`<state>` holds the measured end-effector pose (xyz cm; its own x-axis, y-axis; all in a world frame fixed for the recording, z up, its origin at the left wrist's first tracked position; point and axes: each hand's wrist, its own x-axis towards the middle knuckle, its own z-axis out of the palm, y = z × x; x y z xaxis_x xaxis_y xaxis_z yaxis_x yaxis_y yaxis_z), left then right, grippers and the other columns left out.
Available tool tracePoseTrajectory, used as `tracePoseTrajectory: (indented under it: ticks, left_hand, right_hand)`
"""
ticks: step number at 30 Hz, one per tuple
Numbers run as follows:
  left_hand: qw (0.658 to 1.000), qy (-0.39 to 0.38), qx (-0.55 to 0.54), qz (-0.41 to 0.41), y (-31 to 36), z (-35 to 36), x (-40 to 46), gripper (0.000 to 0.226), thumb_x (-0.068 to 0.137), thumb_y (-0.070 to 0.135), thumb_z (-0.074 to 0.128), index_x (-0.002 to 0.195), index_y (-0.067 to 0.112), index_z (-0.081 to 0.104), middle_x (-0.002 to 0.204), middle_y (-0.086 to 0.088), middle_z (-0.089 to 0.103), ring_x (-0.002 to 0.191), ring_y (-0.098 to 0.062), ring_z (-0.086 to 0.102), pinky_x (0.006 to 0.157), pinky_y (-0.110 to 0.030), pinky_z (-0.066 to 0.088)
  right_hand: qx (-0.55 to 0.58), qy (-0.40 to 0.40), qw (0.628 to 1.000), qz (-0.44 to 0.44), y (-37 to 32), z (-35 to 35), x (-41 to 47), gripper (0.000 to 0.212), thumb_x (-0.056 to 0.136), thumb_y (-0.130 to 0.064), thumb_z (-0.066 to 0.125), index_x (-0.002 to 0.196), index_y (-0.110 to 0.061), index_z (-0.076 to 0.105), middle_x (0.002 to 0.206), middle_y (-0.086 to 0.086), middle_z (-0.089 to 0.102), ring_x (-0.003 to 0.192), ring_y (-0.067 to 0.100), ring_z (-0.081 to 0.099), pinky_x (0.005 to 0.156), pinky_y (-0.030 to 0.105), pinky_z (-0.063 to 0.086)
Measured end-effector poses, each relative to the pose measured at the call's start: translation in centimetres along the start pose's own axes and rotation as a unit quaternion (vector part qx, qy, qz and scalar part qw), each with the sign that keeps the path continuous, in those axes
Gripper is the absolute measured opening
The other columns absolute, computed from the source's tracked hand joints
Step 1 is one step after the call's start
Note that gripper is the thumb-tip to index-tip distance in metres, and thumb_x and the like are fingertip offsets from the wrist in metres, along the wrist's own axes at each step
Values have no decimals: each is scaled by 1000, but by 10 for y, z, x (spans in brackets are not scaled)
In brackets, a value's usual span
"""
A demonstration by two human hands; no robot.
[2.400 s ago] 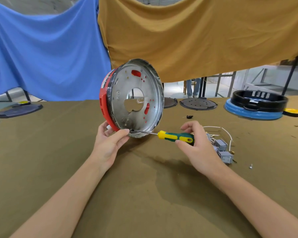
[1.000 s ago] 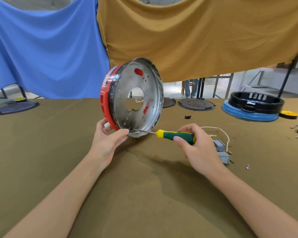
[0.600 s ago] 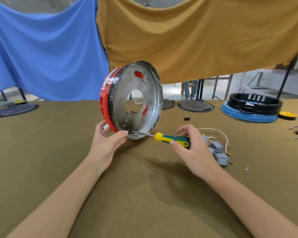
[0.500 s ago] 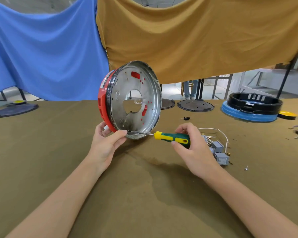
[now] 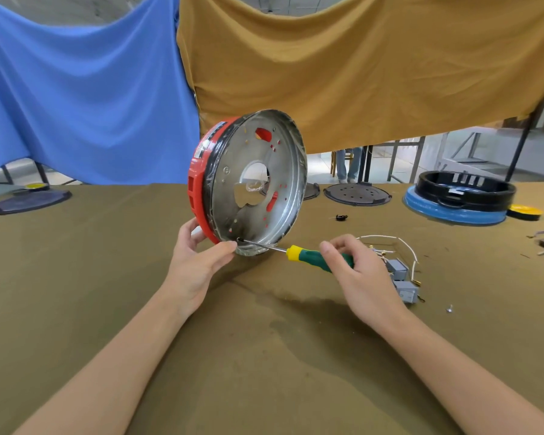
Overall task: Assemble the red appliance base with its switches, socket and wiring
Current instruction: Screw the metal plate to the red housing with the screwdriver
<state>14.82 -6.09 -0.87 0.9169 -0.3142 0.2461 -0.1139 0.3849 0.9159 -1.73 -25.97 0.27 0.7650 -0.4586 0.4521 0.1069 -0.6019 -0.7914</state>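
Observation:
The red appliance base [image 5: 196, 196] stands on its edge on the table, its shiny metal inner plate [image 5: 258, 183] facing right. My left hand [image 5: 195, 265] grips its lower rim, thumb on the metal lip. My right hand [image 5: 358, 277] holds the green and yellow handle of a screwdriver [image 5: 308, 254]. The tip of its shaft sits at the lower inside edge of the metal plate. Grey switches [image 5: 402, 279] with white wiring [image 5: 390, 240] lie on the table just behind my right hand.
A blue and black appliance base [image 5: 459, 199] sits at the far right, a yellow disc [image 5: 525, 211] beside it. Dark round plates [image 5: 357, 194] lie at the back, another [image 5: 25, 200] at far left. Small screws [image 5: 449, 308] and parts [image 5: 340, 217] are scattered on the brown cloth.
My right hand has turned the screwdriver handle between its fingers, with the tip staying at the same spot on the plate. The base has barely shifted in my left hand.

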Motion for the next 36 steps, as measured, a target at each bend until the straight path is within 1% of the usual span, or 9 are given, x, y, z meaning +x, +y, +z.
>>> tracePoseTrajectory:
  ticks: [1,5,11,16,20,24,28,32,36]
  left_hand:
    - [1000,4,-13,-7,0,0,1,63,81,-9,71,132,21,50,125,-3,63,101,-20,70,87,-36,56]
    - [998,14,-62,-25,0,-1,4,54,83,-11,68,124,20,51,124,-8,64,98,-16,72,79,-29,59]
    - [1000,-7,-17,-7,0,-4,4,65,81,-10,71,133,20,49,128,-7,61,102,-19,70,85,-33,57]
    - [999,-25,-32,5,3,-2,2,76,65,0,77,134,16,48,122,-3,61,100,-23,71,92,-42,55]
    - [999,-13,-49,2,1,-2,2,66,76,-11,73,131,17,48,125,-6,59,100,-21,71,91,-40,57]
    - [997,16,-75,-14,1,-2,5,55,82,-14,66,123,20,50,126,-10,60,94,-16,73,79,-29,60]
    - [1000,6,-19,12,0,-3,4,61,81,-14,68,126,25,52,122,1,60,95,-14,70,81,-30,58]
    - [1000,-2,11,24,-1,-4,4,65,80,-15,69,125,28,53,110,10,61,92,-7,71,76,-25,58]
    - [999,-20,26,32,-1,-4,3,69,79,-17,68,132,23,49,109,9,58,82,-4,70,72,-23,58]
  right_hand:
    - [10,-8,1000,-8,-1,0,0,11,95,-32,60,97,-21,58,88,-1,58,78,13,54,61,14,39]
    - [0,-27,998,-62,-4,1,-1,22,89,-14,67,104,-24,54,100,-1,55,84,7,53,68,11,39]
    - [-25,19,999,-44,1,-2,1,7,92,-32,66,92,-25,64,76,-5,60,63,6,50,56,19,35]
    - [-44,6,999,-23,-1,2,-2,32,99,-41,50,80,-18,64,62,5,65,58,11,52,54,22,36]
    - [-32,-14,999,-26,-3,0,-1,12,94,-32,63,97,-21,59,85,0,61,72,6,52,60,14,37]
    - [-46,-55,996,-56,-3,1,-2,24,88,-17,70,106,-24,55,101,-3,56,89,4,52,72,10,36]
    - [-55,-29,997,-53,-1,-2,-2,15,87,-29,73,99,-25,64,86,-7,63,77,5,56,64,14,40]
    - [-31,-60,998,-9,1,1,-3,15,92,-39,63,88,-25,64,68,0,62,55,11,51,56,34,47]
    - [-5,-63,998,23,0,2,-2,26,94,-42,56,82,-19,63,68,5,68,48,5,45,51,28,40]
